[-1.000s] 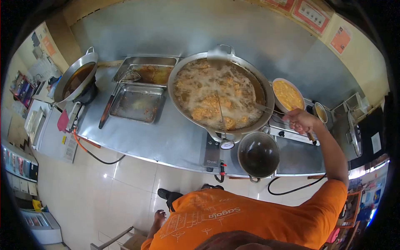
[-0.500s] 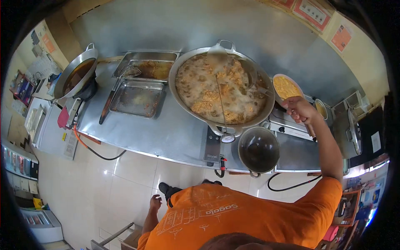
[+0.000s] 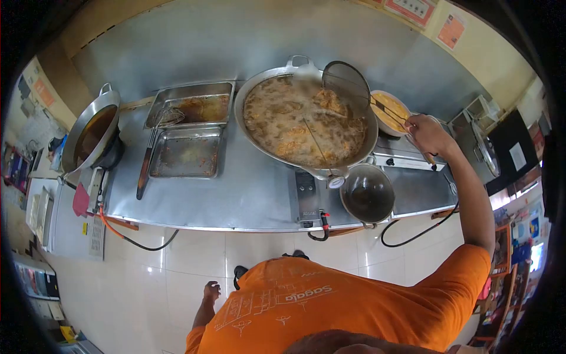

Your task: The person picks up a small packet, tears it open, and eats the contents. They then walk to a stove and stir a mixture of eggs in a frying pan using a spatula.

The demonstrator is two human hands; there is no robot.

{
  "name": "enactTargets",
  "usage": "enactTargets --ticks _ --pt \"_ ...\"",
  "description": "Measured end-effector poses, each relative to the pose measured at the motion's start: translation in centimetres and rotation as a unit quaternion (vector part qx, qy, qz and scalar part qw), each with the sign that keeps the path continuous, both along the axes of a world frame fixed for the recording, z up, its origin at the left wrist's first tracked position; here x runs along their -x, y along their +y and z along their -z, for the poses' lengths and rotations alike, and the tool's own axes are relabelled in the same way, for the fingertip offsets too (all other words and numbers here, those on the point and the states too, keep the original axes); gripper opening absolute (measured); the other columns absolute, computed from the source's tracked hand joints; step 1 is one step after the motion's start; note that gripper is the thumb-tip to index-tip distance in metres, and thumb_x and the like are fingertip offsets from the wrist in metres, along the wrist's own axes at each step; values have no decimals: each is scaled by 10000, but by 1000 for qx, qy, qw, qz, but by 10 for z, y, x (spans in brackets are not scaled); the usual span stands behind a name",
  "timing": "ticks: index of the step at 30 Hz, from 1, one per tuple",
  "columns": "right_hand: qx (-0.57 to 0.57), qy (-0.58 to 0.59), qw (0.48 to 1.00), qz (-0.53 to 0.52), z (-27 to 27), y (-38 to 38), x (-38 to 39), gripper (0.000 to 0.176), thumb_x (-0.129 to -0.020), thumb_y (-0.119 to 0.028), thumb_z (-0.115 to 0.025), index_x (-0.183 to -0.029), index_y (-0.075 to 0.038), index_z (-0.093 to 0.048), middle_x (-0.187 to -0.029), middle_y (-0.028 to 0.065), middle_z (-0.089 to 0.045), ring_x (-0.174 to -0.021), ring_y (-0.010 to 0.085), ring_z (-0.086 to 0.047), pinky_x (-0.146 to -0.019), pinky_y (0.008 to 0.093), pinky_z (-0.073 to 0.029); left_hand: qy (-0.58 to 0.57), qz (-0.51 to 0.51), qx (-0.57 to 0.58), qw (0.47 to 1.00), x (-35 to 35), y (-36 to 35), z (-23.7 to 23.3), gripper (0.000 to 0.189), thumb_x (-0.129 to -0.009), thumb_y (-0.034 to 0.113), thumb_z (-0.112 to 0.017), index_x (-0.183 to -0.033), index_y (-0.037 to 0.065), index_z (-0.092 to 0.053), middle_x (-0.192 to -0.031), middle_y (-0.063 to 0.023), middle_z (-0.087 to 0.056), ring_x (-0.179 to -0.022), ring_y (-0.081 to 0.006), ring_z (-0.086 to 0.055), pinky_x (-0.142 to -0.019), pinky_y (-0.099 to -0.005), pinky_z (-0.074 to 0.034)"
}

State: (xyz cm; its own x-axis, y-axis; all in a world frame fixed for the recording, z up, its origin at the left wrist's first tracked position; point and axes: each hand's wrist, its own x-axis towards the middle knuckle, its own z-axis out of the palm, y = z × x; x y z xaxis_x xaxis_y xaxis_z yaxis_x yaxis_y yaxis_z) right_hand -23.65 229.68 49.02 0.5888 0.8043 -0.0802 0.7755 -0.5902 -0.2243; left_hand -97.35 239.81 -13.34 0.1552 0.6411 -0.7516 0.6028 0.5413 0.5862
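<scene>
My right hand [image 3: 431, 135] is closed around the handle of a round mesh strainer [image 3: 346, 82]. The strainer stands tilted above the right side of a big wok [image 3: 239, 115] full of bubbling oil. Golden fried pieces [image 3: 330, 101] float in the oil below and beside the mesh. A dial thermometer [image 3: 336, 182] rests at the wok's front handle, its thin stem reaching over the oil. Down by my side hangs my left hand [image 3: 212, 289], holding nothing, with fingers loosely bent and apart. Behind the strainer's handle is a bowl of yellow batter-like food [image 3: 392, 112].
An empty dark pan [image 3: 368, 197] sits in front of the wok. To the left are two metal trays [image 3: 186, 152], a whisk [image 3: 147, 162] with a wooden handle, and another wok of dark oil [image 3: 94, 133]. A lidded pot [image 3: 480, 150] stands far right.
The strainer has come up out of the oil and now tilts above the wok's right rim. My right hand has shifted slightly, and the whole view has turned a little.
</scene>
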Motion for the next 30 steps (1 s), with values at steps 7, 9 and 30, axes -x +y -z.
enactTargets --ticks 7,9,30 --pt "28 -111 993 -41 -28 -19 71 292 -878 -23 -473 -1126 56 -605 -992 317 -631 -1006 467 -596 -890 488 -453 -4 -35 4 999 18 62 9 330 -875 55 -607 -1204 39 -594 -788 -101 -670 -577 -179 -591 -494 -321 -499" --pt "18 -132 990 -47 -34 -31 77 249 -898 -43 -487 -1105 36 -600 -920 319 -626 -950 474 -598 -839 506 -451 10 -15 -13 1000 6 64 4 335 -868 61 -610 -1201 30 -592 -808 -104 -674 -592 -182 -602 -522 -331 -516" --pt "30 363 930 42 77 1 -150 308 -977 -110 -464 -1239 32 -543 -637 41 -505 -396 97 -406 -352 280 -343 -126 -150 16 981 -121 -90 18 298 -885 45 -597 -1182 34 -610 -788 -95 -670 -566 -171 -607 -509 -309 -511"
